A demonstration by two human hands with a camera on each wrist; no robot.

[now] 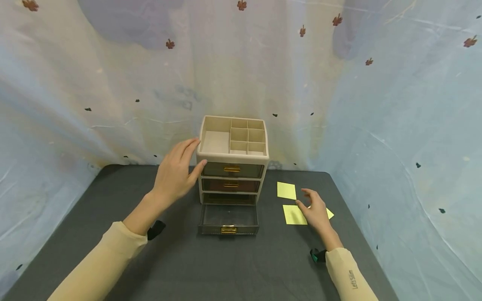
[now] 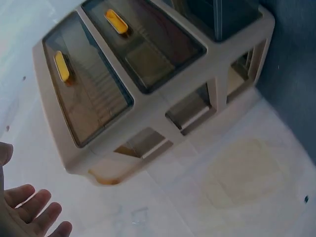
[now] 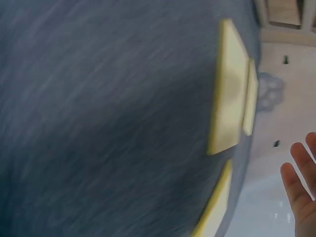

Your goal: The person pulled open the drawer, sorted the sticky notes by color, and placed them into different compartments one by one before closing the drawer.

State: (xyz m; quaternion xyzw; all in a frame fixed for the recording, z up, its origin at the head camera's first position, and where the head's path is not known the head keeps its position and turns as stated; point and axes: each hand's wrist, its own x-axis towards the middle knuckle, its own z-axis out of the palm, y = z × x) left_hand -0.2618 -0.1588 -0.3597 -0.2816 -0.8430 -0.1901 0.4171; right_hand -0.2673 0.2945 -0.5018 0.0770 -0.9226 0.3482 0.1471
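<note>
A beige desktop drawer organizer [image 1: 233,158] stands on the dark table, with divided compartments on top and tinted drawers with gold handles. Its bottom drawer [image 1: 228,215] is pulled out; the two drawers above are closed. My left hand [image 1: 174,170] is beside the organizer's upper left edge, fingers extended and holding nothing; in the left wrist view its fingertips appear apart from the organizer. To the right, my right hand [image 1: 315,210] hovers by three yellow sticky note pads, fingers loosely bent and nothing held. These are the far pad [image 1: 286,190], near pad [image 1: 293,215] and right pad [image 1: 330,213], partly hidden by the hand.
The dark table [image 1: 233,267] extends in front of the organizer and to both sides. A patterned curtain [image 1: 241,75] hangs behind the table and along its sides. Black bands sit at both wrists, below the cream sleeves.
</note>
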